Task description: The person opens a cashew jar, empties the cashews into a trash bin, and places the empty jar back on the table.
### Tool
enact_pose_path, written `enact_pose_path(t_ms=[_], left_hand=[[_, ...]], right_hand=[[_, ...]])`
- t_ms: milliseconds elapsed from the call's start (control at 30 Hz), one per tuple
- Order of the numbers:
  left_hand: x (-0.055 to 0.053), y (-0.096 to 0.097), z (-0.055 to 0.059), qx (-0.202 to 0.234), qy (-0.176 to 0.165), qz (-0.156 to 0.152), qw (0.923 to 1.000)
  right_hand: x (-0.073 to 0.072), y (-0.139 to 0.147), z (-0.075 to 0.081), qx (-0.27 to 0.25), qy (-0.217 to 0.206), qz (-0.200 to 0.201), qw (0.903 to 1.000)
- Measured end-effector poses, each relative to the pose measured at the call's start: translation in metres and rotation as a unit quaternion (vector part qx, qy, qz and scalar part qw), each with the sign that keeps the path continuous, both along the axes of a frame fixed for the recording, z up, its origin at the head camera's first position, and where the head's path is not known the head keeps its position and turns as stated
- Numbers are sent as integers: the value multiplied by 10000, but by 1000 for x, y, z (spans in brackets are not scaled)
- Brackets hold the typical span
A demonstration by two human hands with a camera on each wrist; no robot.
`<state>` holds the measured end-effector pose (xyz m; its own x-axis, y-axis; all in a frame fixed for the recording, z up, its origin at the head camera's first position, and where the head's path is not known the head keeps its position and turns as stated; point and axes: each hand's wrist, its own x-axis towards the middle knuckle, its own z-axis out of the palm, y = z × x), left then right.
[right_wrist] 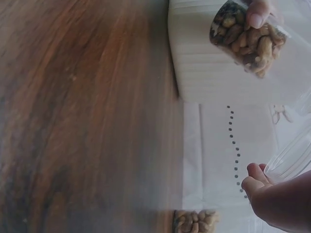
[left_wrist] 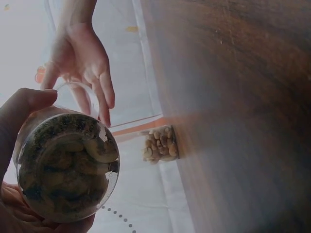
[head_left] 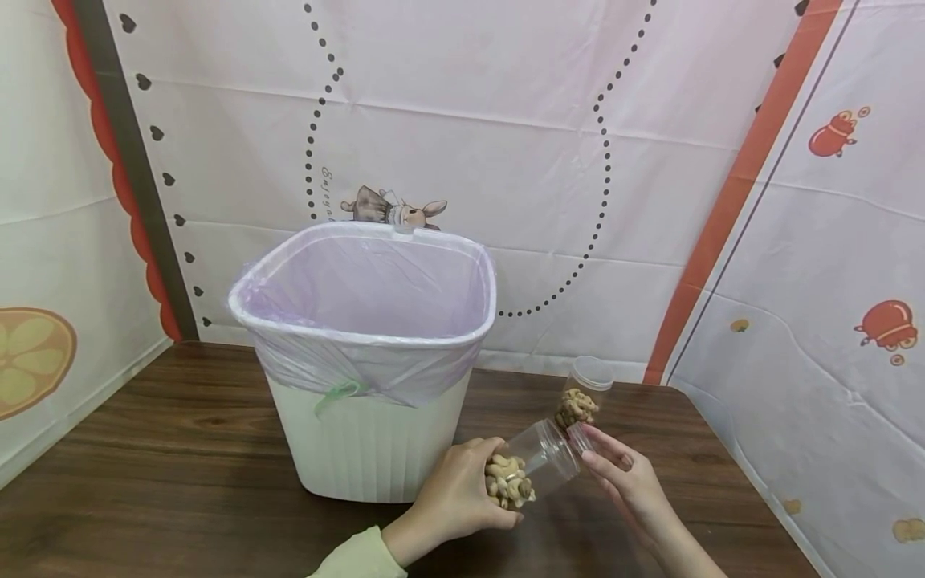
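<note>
Left hand and right hand are above a brown table, near a white bin. The left grips a clear jar, long axis slanting, mouth up and rightward; the right pinches a clear lid beside that mouth.

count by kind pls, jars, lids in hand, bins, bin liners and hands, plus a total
Clear jars with nuts: 2 (held jar, standing jar)
Clear lid in hand: 1
White bin: 1
Purple bin liner: 1
Hands: 2 (left hand, right hand)
Total: 7
</note>
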<state>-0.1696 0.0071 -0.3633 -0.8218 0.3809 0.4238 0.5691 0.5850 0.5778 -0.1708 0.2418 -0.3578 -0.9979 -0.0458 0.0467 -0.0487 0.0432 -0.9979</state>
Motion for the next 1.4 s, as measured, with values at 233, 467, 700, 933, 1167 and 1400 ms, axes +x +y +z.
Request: enact_pose_path(t_ms=[233, 467, 700, 933, 1167, 1400], left_hand=[[0, 0, 0, 42, 54, 32, 10000], [-1, 0, -1, 99, 99, 83, 9999], [-1, 0, 0, 150, 85, 71, 9998], [-1, -1, 1, 103, 61, 92, 9999], [-1, -1, 1, 64, 135, 95, 9998], [-1, -1, 1, -14, 177, 120, 9998]], right_hand=[[-2, 3, -8, 271, -40, -29, 9996], [-4, 2, -14, 500, -109, -4, 9987], [-5, 2, -21, 902, -144, 280, 9954], [-6, 6, -26, 1214, -140, 837, 9890], [-8, 7, -30, 1371, -114, 1190, 9833], [-8, 5, -31, 1731, 77, 1261, 9768]])
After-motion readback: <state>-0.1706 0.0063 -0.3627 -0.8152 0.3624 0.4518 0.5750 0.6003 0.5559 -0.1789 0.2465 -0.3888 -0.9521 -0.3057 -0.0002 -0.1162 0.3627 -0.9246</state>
